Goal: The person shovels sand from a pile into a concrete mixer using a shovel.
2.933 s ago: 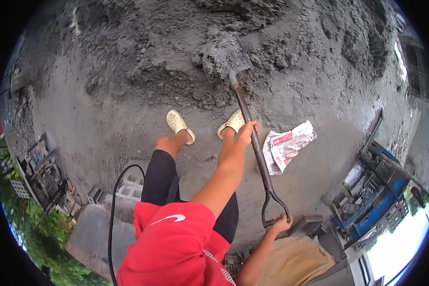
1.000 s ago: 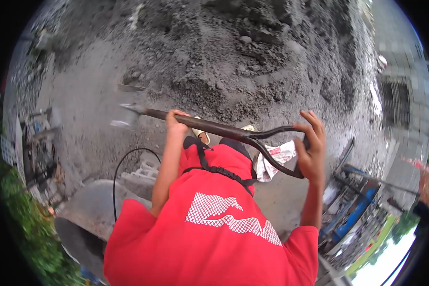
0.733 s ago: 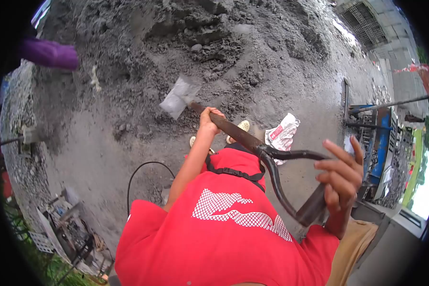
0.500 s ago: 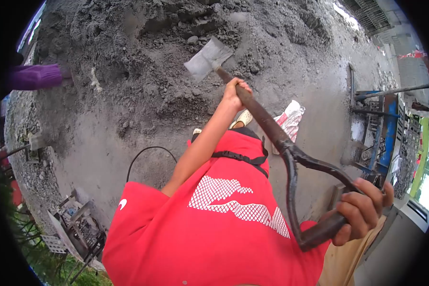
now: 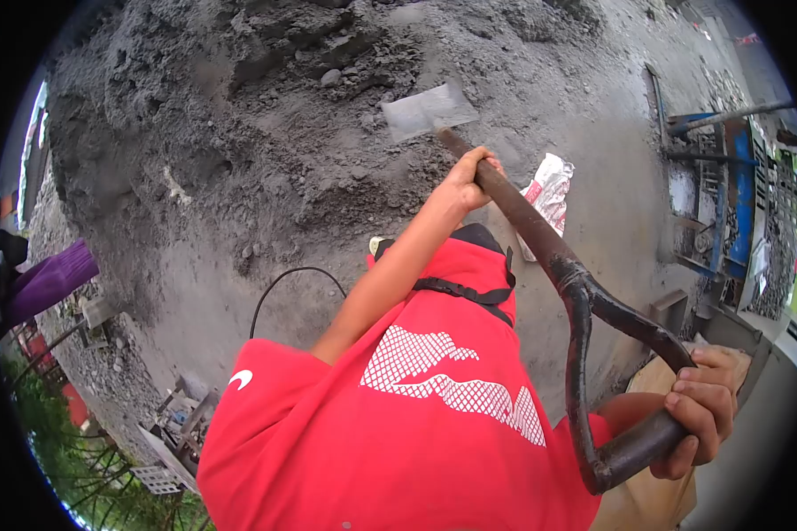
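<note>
A shovel with a dark metal shaft and a D-shaped handle (image 5: 584,354) slants across the head view in front of my body. My left hand (image 5: 474,180) is wrapped round the shaft, close to the blade. At the lower right, my right hand (image 5: 704,407) grips the end of the handle's crossbar. The pale flat blade (image 5: 429,111) is over grey sand (image 5: 328,168), near the pile's edge; I cannot tell whether it touches. No clear load shows on it.
A white and red sack (image 5: 549,195) lies on the ground right of the shaft. Blue metal equipment (image 5: 739,195) stands farther right. A black cable (image 5: 270,288) curves at my left. Another person's purple sleeve (image 5: 53,283) shows at the left edge. A metal frame (image 5: 181,429) sits lower left.
The shovel blade has shifted right and turned, and both my hands have moved right with it. The other person's purple sleeve has dropped lower and drawn back left. My view has shifted slightly.
</note>
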### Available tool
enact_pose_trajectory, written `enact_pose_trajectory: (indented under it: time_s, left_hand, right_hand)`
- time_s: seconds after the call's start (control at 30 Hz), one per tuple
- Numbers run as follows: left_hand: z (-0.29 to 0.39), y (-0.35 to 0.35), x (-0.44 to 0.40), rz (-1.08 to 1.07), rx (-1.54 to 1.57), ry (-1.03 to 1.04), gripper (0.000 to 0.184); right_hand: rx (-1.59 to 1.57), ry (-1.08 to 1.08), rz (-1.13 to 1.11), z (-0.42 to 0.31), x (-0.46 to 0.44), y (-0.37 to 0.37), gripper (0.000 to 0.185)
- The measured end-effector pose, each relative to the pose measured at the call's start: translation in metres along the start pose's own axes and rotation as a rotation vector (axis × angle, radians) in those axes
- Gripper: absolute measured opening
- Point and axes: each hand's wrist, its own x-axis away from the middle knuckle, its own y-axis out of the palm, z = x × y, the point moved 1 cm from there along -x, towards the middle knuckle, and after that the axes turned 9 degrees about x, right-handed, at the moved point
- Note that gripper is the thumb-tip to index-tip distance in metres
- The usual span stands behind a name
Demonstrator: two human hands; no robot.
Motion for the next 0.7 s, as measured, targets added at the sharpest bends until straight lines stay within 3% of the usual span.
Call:
enact_pose_trajectory:
  time_s: [0.07, 0.13, 0.17, 0.2, 0.23, 0.27, 0.3, 0.33, 0.37, 0.43, 0.47, 0.6, 0.7]
  left_hand:
    - [0.016, 0.001, -0.031, -0.129, -0.089, -0.020, 0.016]
    - [0.037, 0.005, -0.025, 0.001, -0.346, 0.029, 0.029]
    - [0.048, 0.010, -0.018, 0.057, -0.484, 0.047, 0.036]
    - [0.055, 0.010, -0.007, 0.063, -0.587, 0.231, 0.049]
    - [0.062, 0.003, 0.011, 0.072, -0.675, 0.419, 0.062]
    - [0.071, 0.000, 0.035, 0.142, -0.750, 0.410, 0.065]
    - [0.084, -0.017, 0.040, 0.142, -0.708, 0.570, 0.055]
    - [0.091, -0.023, 0.055, 0.188, -0.665, 0.603, 0.045]
    - [0.102, -0.034, 0.067, 0.048, -0.504, 0.577, 0.041]
    - [0.109, -0.041, 0.094, -0.004, -0.434, 0.795, 0.038]
    - [0.104, -0.042, 0.107, 0.081, -0.479, 0.943, 0.035]
    - [0.096, -0.023, 0.152, 0.067, -0.511, 1.139, 0.035]
    - [0.119, -0.064, 0.151, 0.047, -0.462, 1.145, 0.036]
  right_hand:
    - [0.030, 0.051, 0.134, 0.006, -0.005, 0.021, 0.031]
    - [0.024, -0.088, 0.154, 0.027, 0.000, 0.065, 0.028]
    - [0.040, 0.156, 0.119, 0.021, 0.001, 0.101, 0.018]
    - [-0.057, 0.133, 0.117, 0.039, 0.015, 0.153, 0.008]
    - [-0.039, 0.203, -0.019, 0.050, 0.027, 0.212, 0.012]
    - [-0.065, 0.130, -0.024, 0.070, 0.052, 0.290, 0.018]
    - [-0.219, 0.042, 0.143, 0.068, 0.077, 0.333, 0.019]
    - [-0.226, 0.058, 0.084, 0.041, 0.065, 0.342, 0.019]
    - [-0.205, 0.035, 0.083, 0.023, 0.059, 0.352, 0.019]
    - [-0.178, 0.086, 0.080, 0.001, 0.047, 0.371, 0.021]
    - [-0.175, 0.129, 0.044, -0.010, 0.048, 0.376, 0.020]
    - [-0.237, 0.135, -0.090, -0.043, 0.045, 0.384, 0.018]
    - [-0.299, 0.034, -0.243, -0.065, 0.071, 0.385, 0.022]
